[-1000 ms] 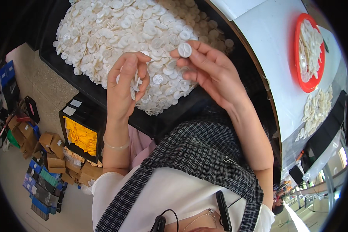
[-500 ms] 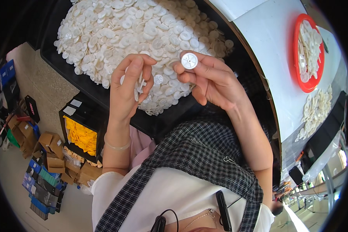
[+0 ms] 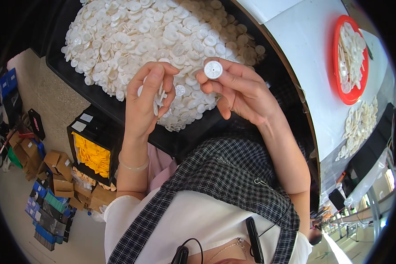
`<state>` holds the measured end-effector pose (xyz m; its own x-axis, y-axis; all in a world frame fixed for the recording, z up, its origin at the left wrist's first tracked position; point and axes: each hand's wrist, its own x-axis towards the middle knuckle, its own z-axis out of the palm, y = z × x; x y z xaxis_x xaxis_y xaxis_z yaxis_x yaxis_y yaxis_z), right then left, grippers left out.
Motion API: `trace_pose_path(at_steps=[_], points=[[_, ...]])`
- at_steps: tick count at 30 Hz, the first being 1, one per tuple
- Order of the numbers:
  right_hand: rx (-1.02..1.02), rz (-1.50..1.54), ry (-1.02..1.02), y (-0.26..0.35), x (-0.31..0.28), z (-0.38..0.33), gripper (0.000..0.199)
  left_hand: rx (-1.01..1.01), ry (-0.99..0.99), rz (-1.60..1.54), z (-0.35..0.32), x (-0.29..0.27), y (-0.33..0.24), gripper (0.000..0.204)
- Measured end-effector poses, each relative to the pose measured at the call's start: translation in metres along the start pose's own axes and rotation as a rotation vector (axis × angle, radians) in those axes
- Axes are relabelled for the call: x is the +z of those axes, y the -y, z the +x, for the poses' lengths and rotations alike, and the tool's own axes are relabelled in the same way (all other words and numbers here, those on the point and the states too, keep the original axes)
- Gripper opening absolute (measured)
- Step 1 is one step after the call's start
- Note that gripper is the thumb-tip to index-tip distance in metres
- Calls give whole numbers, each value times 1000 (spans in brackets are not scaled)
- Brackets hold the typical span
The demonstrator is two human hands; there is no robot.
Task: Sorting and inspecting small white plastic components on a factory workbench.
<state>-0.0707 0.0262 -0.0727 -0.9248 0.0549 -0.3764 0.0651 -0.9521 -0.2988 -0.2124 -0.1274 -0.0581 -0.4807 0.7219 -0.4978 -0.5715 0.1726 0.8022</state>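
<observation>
A black tray (image 3: 97,103) holds a big heap of small white plastic gears (image 3: 163,35). My right hand (image 3: 242,90) pinches one white gear (image 3: 213,69) between thumb and fingertips, its flat toothed face turned up. My left hand (image 3: 145,105) is curled around several white gears (image 3: 160,94), some showing between the fingers. Both hands hover just above the near edge of the heap, a few centimetres apart.
A red round dish (image 3: 350,57) with white gears sits on the white table (image 3: 303,44) at right; more loose white gears (image 3: 361,127) lie below it. On the floor at left stand a black box with yellow parts (image 3: 92,154) and several cardboard boxes (image 3: 53,176).
My right hand has brought the single gear down and leftward, closer to my left hand, and turned its face up. My left hand has stayed curled on its gears.
</observation>
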Motion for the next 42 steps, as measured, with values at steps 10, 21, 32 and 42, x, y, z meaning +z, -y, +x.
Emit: trace_pose_path(at_steps=[10,21,32,42], points=[[-119,-530,-191,-5,30,-4,24,-87,66,-85,-1,8,-3,42],[-921,-1697,-237,-23,51,-8,23,-210,311,-379,-8,-4,9,38],[-863,-2653,-722,16,-40,-38,29,540,-536,464,30,-68,-21,23],[-535,-2167,-994,9,-35,-41,26,700,-611,658,44,-109,-8,22]])
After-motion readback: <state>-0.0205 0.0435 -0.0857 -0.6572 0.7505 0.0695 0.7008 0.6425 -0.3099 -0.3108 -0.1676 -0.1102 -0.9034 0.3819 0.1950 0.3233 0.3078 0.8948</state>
